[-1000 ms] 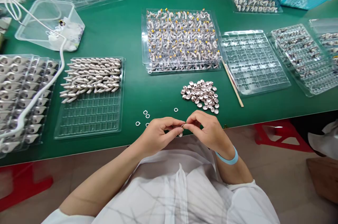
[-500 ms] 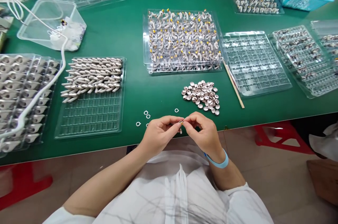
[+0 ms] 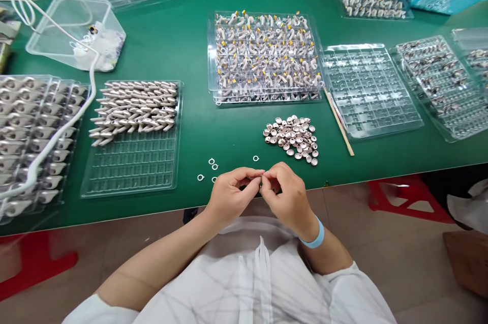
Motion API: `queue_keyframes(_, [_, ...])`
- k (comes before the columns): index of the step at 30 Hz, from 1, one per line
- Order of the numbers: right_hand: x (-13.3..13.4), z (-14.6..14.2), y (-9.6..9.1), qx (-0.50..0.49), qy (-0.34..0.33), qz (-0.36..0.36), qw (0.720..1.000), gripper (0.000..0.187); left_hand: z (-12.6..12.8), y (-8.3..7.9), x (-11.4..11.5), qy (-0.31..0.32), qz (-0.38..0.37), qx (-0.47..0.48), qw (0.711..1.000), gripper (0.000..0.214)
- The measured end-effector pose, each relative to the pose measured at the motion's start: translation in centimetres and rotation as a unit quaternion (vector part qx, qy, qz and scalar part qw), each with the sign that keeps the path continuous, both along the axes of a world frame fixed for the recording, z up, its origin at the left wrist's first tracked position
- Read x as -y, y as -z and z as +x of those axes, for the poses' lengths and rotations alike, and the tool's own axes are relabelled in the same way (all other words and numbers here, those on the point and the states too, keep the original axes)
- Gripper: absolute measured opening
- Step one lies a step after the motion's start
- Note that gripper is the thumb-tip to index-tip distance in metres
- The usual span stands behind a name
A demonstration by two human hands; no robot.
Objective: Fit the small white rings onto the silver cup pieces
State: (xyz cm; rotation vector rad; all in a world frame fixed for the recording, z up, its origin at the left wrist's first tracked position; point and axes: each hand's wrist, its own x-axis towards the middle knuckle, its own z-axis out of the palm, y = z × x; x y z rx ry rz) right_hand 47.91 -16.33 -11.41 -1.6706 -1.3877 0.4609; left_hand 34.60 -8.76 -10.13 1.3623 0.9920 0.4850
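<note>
My left hand (image 3: 233, 193) and my right hand (image 3: 285, 193) meet at the table's front edge, thumbs and fingertips pinched together. Between them is a small part, mostly covered by the fingers, whose kind I cannot make out. Just beyond my right hand lies a pile of small round metal caps (image 3: 293, 137). A thin white ring (image 3: 255, 158) rests on the green table ahead of my fingertips. Several more such rings, one of them a white ring (image 3: 200, 177), lie to the left of my left hand.
Ahead stands a clear tray of curved pale parts with yellow bits (image 3: 267, 57). To the left are a half-filled tray of metal pieces (image 3: 131, 164) and a clear tub (image 3: 46, 44). On the right, a wooden stick (image 3: 339, 123) lies beside a transparent tray (image 3: 375, 92).
My right fingers have shifted slightly left and closed in on the left fingertips. The yellow bit that showed between them is now covered. The view has moved slightly.
</note>
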Motion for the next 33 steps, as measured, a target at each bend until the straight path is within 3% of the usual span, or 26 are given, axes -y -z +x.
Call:
queue_keyframes(4, [-0.2,-0.2,0.1,0.029,-0.008,0.009,1.000,0.012,-0.2,0.2,-0.3,0.004,-0.002,-0.013,1.000,0.017])
queue_keyframes(11, [0.1,1.2,-1.3,-0.092,-0.046,0.001,0.995,0.008,-0.1,-0.5,-1.1,-0.015,-0.055,0.023,0.998,0.012])
queue_keyframes(13, [0.6,1.0,-1.2,-0.079,-0.041,0.022,0.996,0.004,0.1,-0.7,-1.3,-0.032,-0.076,0.041,0.996,0.010])
queue_keyframes(17, [1.4,-0.3,0.1,-0.011,-0.021,0.058,0.998,0.029,0.4,-0.6,-1.1,-0.051,-0.116,0.072,0.989,0.008])
queue_keyframes(22, [1.4,-1.1,0.9,0.046,0.019,0.075,0.996,0.016,0.8,-0.8,-0.5,-0.054,-0.108,0.060,0.991,0.013])
queue_keyframes(33, [1.7,0.8,-0.9,-0.072,-0.012,0.064,0.995,0.020,0.6,-1.4,-1.0,-0.002,-0.111,0.034,0.993,0.014])
